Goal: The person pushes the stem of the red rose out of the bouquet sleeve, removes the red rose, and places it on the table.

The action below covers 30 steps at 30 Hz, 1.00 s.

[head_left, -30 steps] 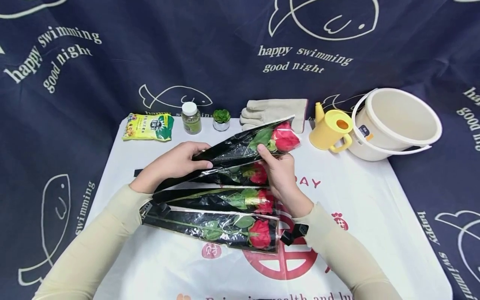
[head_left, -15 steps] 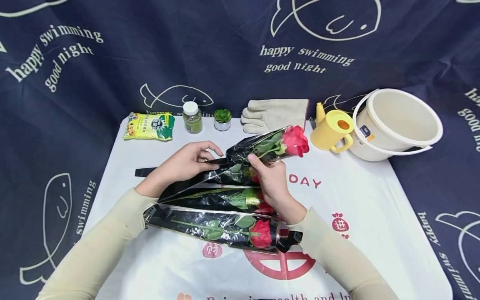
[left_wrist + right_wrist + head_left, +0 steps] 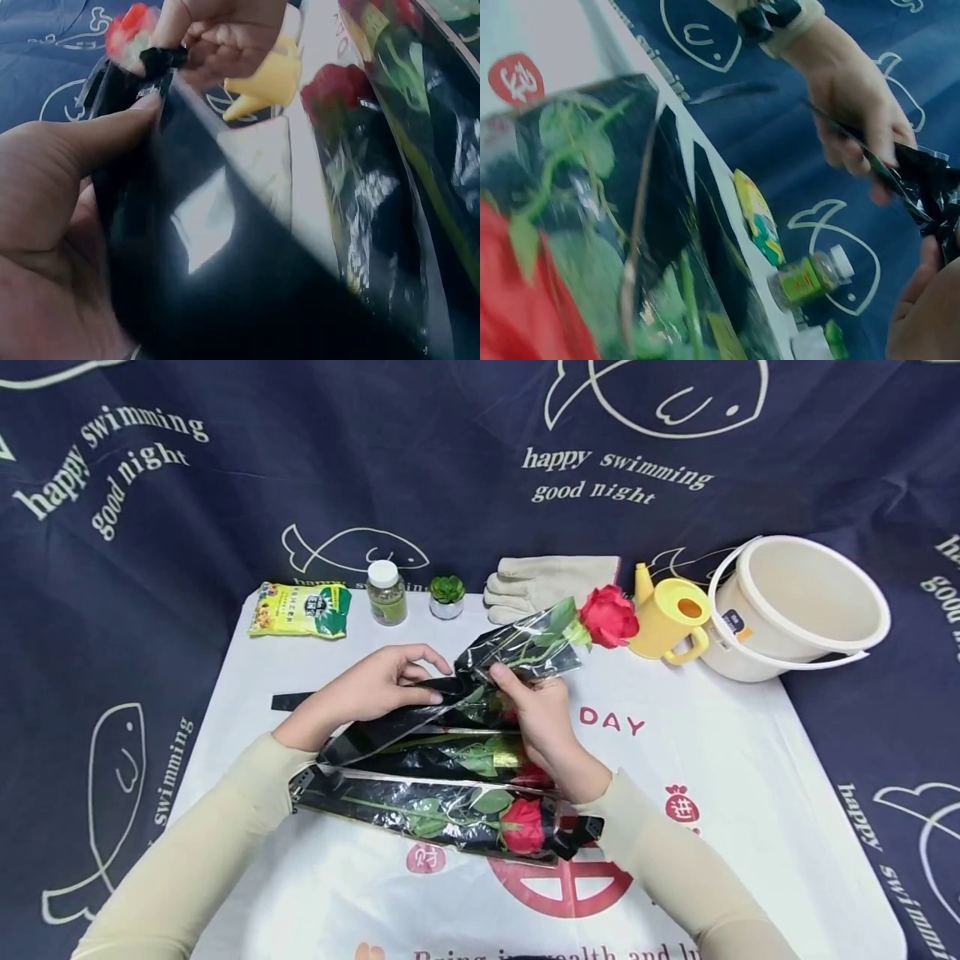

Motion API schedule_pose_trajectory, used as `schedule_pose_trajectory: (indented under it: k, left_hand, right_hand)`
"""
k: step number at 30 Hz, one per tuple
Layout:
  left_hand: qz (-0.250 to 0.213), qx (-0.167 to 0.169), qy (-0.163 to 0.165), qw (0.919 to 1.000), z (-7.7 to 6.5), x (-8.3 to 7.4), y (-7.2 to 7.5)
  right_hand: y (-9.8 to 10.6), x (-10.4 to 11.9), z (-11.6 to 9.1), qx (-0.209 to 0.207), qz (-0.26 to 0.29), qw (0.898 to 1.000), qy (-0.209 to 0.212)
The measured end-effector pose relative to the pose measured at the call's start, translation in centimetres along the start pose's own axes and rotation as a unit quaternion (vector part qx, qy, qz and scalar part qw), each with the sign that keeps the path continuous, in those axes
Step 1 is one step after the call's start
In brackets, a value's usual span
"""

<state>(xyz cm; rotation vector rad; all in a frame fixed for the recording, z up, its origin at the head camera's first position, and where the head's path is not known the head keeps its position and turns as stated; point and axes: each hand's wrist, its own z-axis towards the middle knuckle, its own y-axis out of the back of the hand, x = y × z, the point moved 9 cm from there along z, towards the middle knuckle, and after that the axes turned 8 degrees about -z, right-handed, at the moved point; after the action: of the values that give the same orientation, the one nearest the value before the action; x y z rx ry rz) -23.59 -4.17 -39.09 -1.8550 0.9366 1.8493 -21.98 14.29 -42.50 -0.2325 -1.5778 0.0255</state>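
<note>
A red artificial rose (image 3: 608, 617) pokes its bloom out of the wide end of a black and clear wrapper (image 3: 517, 647). My left hand (image 3: 382, 689) pinches the narrow part of this wrapper between thumb and fingers. With thumb on top, my right hand (image 3: 543, 714) grips the bunched wrapper nearer the bloom, around the stem inside. The wrapper is crumpled between both hands. Below them lie several more wrapped roses side by side; the nearest rose (image 3: 522, 827) shows its bloom and leaves through clear film. My right hand partly covers the blooms of the others.
Along the back of the white-covered table (image 3: 735, 827) stand a yellow-green packet (image 3: 300, 610), a white-capped bottle (image 3: 386, 595), a small potted succulent (image 3: 447, 597), beige gloves (image 3: 540, 585), a yellow watering can (image 3: 669, 618) and a cream bucket (image 3: 795, 610). A dark blue printed cloth (image 3: 450, 443) hangs behind.
The rose's bloom has slid out past the wrapper's end, up and to the right. The wrapper has become crumpled, and my right hand has shifted a little left along it.
</note>
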Motion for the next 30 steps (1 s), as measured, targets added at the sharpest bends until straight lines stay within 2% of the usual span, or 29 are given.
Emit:
schedule_pose_trajectory:
  k: [4, 8, 12, 16, 20, 23, 30]
  left_hand:
    - [0.03, 0.002, 0.023, 0.9993, -0.7, 0.3, 0.9]
    - [0.053, 0.005, 0.038, 0.9978, -0.8, 0.3, 1.7]
    - [0.052, 0.008, 0.049, 0.9974, -0.7, 0.2, 2.1]
    - [0.067, 0.01, 0.043, 0.9968, -0.7, -0.1, 2.0]
    - [0.123, 0.009, 0.031, 0.9918, -0.9, -0.6, 1.8]
    - [0.156, 0.012, 0.036, 0.987, -1.1, -0.6, 1.5]
    - [0.187, 0.025, 0.041, 0.9812, -1.2, -0.6, 1.2]
  right_hand:
    - [1.0, 0.7, 0.6, 0.002, 0.009, 1.0, 0.009]
    - [1.2, 0.8, 0.7, 0.004, 0.01, 1.0, -0.002]
    - [1.2, 1.0, 0.9, -0.002, 0.018, 1.0, 0.002]
    - [1.3, 1.4, 1.0, -0.003, 0.03, 0.999, 0.009]
    - [1.4, 1.5, 0.9, -0.006, 0.029, 1.0, 0.004]
    - [1.6, 1.6, 1.0, -0.013, 0.027, 1.0, 0.007]
    - [2.1, 2.1, 1.4, -0.026, 0.044, 0.999, 0.007]
